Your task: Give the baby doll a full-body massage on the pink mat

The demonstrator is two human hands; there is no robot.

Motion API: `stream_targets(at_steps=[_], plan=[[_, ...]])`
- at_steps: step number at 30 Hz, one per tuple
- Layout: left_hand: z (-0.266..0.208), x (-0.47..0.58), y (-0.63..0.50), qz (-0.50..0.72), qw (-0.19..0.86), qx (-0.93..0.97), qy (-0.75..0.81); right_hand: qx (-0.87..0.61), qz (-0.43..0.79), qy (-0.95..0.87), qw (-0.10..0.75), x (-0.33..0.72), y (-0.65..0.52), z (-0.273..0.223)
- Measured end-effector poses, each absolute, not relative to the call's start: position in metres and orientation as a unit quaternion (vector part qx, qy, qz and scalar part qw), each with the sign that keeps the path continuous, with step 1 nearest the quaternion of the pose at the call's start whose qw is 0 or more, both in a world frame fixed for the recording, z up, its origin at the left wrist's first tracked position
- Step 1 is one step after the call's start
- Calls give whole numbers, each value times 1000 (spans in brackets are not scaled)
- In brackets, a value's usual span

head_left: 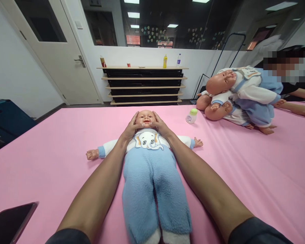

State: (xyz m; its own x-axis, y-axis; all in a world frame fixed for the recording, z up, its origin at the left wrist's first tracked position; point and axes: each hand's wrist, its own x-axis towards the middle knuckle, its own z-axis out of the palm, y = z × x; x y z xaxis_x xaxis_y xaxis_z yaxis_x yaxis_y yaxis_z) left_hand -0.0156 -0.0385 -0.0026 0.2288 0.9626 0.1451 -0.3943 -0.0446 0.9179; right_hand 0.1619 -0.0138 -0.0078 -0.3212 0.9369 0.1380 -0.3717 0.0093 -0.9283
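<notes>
fingers [157, 119] cupping doll [149, 162] | bottle [191, 117], stacked dolls [246, 93] — right | phone [12, 223] — left

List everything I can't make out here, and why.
All in the head view:
- Sides of the doll's head: covered by the left hand and right hand.
- Trousers: lower ends cut off by the bottom edge.
- Phone: cut off at lower left.
- Bottle: print too small.

A doll [151, 166] on the table [66, 135], phone [14, 222] near left, bottle [191, 117] and piled dolls [249, 89] right, shelves [144, 78] behind
</notes>
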Motion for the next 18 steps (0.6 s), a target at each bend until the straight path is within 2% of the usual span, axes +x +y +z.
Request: stream_targets(at_steps=[8,18], plan=[[-5,-16,-35,552,602,491,304,-287,589,-551,518,166,-13,-12],[-3,-16,-38,553,620,474,293,-273,643,-509,503,163,-11,-11]])
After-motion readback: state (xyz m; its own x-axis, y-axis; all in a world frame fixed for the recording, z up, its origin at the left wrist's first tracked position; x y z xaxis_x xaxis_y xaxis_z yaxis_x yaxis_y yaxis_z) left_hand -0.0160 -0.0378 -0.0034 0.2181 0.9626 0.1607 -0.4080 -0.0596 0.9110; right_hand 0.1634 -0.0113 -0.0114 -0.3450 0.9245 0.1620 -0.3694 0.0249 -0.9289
